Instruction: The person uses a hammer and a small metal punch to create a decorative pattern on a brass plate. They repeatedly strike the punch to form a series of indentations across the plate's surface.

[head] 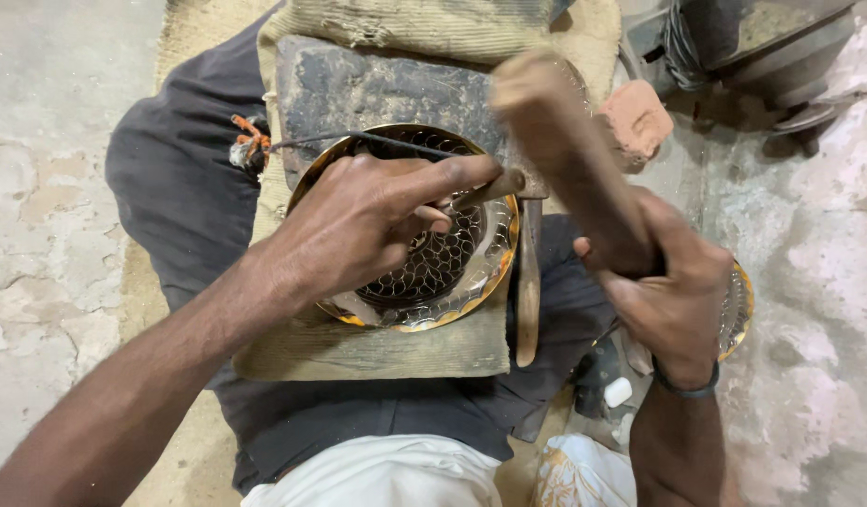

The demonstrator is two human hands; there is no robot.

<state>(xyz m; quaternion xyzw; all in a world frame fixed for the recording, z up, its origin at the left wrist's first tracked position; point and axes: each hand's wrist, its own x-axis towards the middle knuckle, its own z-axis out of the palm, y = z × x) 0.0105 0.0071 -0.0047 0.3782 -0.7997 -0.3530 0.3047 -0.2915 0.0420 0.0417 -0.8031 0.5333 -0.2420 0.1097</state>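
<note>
A round brass plate (471,282) with an engraved scale pattern lies on a woven mat over a dark block on my lap. My left hand (368,225) rests on the plate and holds a thin chisel (494,188) against its inner surface. My right hand (673,282) grips a thick wooden mallet (569,141), raised and blurred above the chisel's top. Part of the plate is hidden under my left hand.
A dark stone block (377,89) lies under the plate's far edge. A reddish brick piece (640,117) sits at the right. A second brass plate (738,310) shows behind my right hand. A wooden stick (527,300) lies beside the plate. Cracked concrete floor surrounds me.
</note>
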